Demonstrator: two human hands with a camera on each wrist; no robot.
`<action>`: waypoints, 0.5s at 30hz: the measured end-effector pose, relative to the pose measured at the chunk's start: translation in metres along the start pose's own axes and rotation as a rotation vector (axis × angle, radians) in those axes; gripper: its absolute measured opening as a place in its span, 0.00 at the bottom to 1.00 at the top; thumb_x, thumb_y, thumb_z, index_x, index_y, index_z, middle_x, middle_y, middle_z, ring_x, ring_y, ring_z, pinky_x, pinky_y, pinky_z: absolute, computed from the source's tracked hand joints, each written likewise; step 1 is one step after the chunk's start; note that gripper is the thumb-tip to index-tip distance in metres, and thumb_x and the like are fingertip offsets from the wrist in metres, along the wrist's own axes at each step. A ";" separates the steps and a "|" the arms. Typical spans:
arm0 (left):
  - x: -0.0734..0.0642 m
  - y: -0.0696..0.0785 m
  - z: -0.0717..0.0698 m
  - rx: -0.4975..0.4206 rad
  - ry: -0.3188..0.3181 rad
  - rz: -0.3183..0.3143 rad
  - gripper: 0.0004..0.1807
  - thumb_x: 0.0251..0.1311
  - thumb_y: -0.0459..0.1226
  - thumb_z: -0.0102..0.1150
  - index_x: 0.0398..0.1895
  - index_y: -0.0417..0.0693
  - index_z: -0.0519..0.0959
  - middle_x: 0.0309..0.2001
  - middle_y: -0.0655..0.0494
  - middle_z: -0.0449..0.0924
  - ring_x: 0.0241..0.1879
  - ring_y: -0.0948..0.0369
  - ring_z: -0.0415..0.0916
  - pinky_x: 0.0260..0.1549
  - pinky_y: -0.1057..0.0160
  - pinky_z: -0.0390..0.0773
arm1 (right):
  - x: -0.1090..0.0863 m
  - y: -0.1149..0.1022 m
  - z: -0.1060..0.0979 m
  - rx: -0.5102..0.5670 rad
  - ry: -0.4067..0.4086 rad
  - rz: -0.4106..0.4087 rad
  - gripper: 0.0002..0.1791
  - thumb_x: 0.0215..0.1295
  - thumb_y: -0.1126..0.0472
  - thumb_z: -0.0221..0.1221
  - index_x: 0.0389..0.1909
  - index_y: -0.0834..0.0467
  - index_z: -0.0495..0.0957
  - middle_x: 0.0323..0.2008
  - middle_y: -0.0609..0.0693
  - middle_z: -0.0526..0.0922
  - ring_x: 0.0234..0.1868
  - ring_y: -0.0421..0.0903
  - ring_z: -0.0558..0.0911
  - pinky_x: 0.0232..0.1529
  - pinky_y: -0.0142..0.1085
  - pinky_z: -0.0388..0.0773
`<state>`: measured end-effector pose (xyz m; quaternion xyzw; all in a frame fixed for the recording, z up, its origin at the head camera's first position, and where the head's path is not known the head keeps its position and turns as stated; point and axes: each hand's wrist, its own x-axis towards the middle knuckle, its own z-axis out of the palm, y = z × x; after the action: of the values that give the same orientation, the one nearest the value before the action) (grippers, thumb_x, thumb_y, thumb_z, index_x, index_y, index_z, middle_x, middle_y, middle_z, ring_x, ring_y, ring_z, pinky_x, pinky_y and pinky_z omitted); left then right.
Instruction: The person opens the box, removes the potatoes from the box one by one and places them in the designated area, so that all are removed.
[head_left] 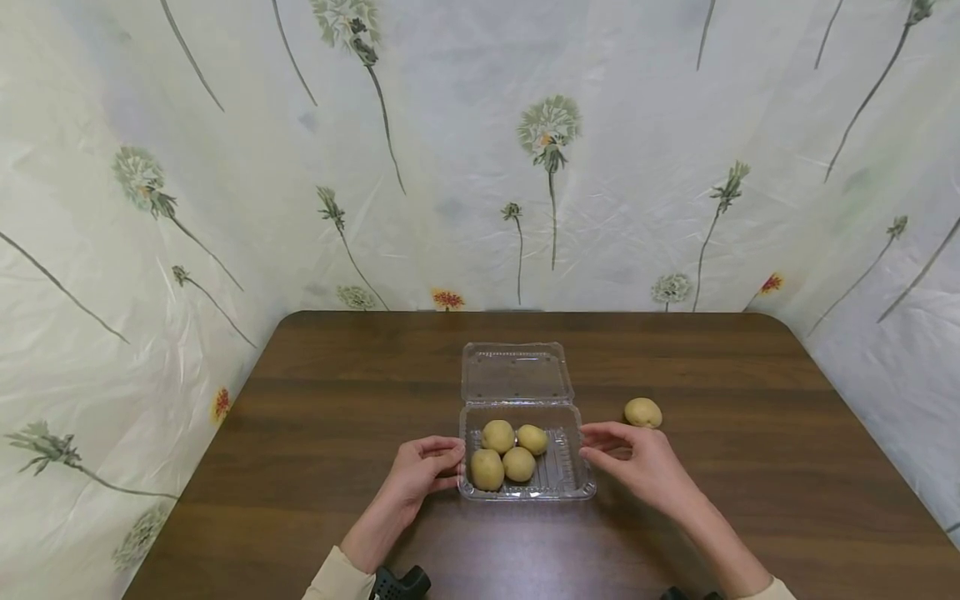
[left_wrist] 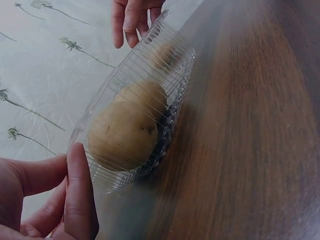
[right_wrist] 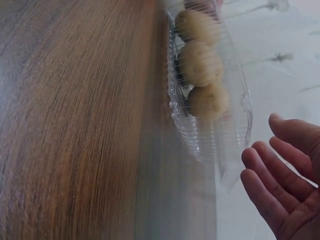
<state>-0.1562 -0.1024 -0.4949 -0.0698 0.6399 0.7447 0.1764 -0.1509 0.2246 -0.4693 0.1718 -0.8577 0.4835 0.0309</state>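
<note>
A clear plastic clamshell container [head_left: 558,467] lies on the table with its lid [head_left: 516,375] folded back, away from me. Several potatoes [head_left: 487,470] sit inside, mostly towards the left. My left hand [head_left: 423,475] pinches the left rim between thumb and fingers, as the left wrist view shows at the fingertips [left_wrist: 77,155]. On the opposite side, my right hand [head_left: 637,458] is beside the right rim. In the right wrist view its fingers [right_wrist: 272,167] are spread and loosely bent, a small gap from the container wall, with nothing held.
One loose potato [head_left: 642,412] lies on the brown wooden table [head_left: 337,400], just beyond the right hand. A pale sheet with a dandelion print [head_left: 450,167] hangs behind the table's far edge and along both sides.
</note>
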 end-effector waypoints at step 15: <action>0.000 0.000 0.000 -0.008 -0.001 0.000 0.20 0.61 0.34 0.65 0.52 0.29 0.77 0.35 0.50 0.82 0.32 0.61 0.80 0.36 0.62 0.84 | 0.009 -0.003 0.001 -0.104 0.026 -0.111 0.13 0.57 0.66 0.70 0.44 0.60 0.84 0.34 0.44 0.87 0.34 0.37 0.84 0.36 0.33 0.83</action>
<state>-0.1560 -0.1024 -0.4946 -0.0701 0.6368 0.7473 0.1767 -0.1578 0.2198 -0.4654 0.2110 -0.8704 0.4380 0.0779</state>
